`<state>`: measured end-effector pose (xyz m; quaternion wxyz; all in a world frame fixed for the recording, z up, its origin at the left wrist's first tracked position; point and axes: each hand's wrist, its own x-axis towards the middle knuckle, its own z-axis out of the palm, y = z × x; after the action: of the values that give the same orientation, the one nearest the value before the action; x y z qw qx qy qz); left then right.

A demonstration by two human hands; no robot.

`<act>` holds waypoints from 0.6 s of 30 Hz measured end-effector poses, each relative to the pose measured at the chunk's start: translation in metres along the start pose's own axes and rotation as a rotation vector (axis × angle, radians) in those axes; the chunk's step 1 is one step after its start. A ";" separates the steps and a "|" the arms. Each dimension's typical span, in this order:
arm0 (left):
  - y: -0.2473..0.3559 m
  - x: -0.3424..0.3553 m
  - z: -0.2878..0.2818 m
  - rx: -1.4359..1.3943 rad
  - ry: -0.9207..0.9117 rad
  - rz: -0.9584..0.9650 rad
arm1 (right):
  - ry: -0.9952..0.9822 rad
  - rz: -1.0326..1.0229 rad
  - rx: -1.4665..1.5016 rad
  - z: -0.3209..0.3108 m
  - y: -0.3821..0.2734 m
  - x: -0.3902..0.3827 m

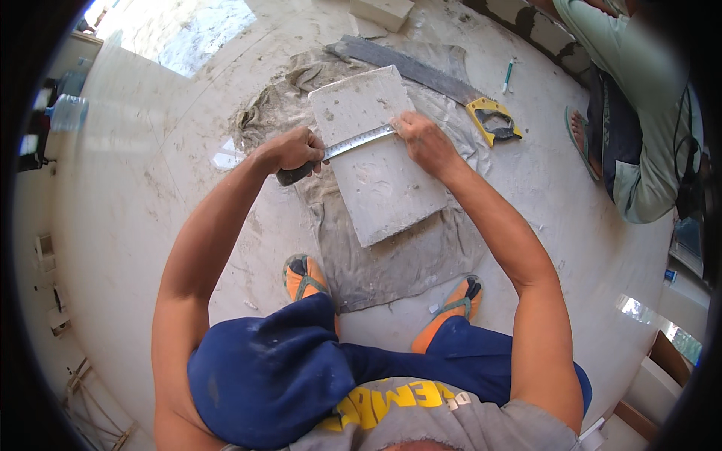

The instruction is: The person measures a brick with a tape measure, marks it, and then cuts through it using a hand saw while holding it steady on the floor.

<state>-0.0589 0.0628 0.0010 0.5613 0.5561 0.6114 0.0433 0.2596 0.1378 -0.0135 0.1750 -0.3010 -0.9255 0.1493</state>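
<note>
A pale, rough-faced rectangular block (387, 184) lies at a slant in front of me on a crumpled grey cloth (361, 274). Stretched across the block's width is the silver, marked blade of a tape measure (359, 141). My left hand (299, 150) is closed around its dark body, just off the block's left edge. At the right edge, my right hand (425, 139) pinches the far end of the blade. Beyond the block rests a handsaw (421, 71) with a grey blade and a yellow-and-black handle, partly on the cloth.
A green pen-like stick (508, 77) lies on the dusty pale floor to the right of the saw. Another person (639, 113) crouches at the far right, one sandalled foot near the saw. A second pale block (382, 11) sits at the far edge. My feet flank the cloth.
</note>
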 end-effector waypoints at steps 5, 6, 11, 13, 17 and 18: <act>-0.001 -0.013 0.024 -0.013 -0.032 -0.011 | -0.046 0.004 0.033 -0.006 -0.010 -0.024; -0.003 -0.016 0.029 0.050 -0.009 -0.001 | -0.048 0.002 0.049 -0.007 -0.012 -0.029; 0.003 -0.030 0.056 0.013 -0.036 -0.011 | -0.026 -0.031 0.093 -0.010 -0.016 -0.057; 0.004 -0.036 0.065 0.000 -0.045 -0.013 | -0.048 -0.031 0.104 -0.011 -0.018 -0.066; -0.001 -0.046 0.085 -0.001 -0.071 -0.025 | -0.059 -0.038 0.132 -0.015 -0.027 -0.085; -0.001 -0.047 0.089 0.006 -0.073 -0.022 | -0.074 -0.030 0.128 -0.017 -0.030 -0.090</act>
<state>-0.0059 -0.0232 -0.0025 0.5820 0.5524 0.5966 0.0147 0.3198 0.0629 -0.0081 0.1617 -0.2698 -0.9242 0.2165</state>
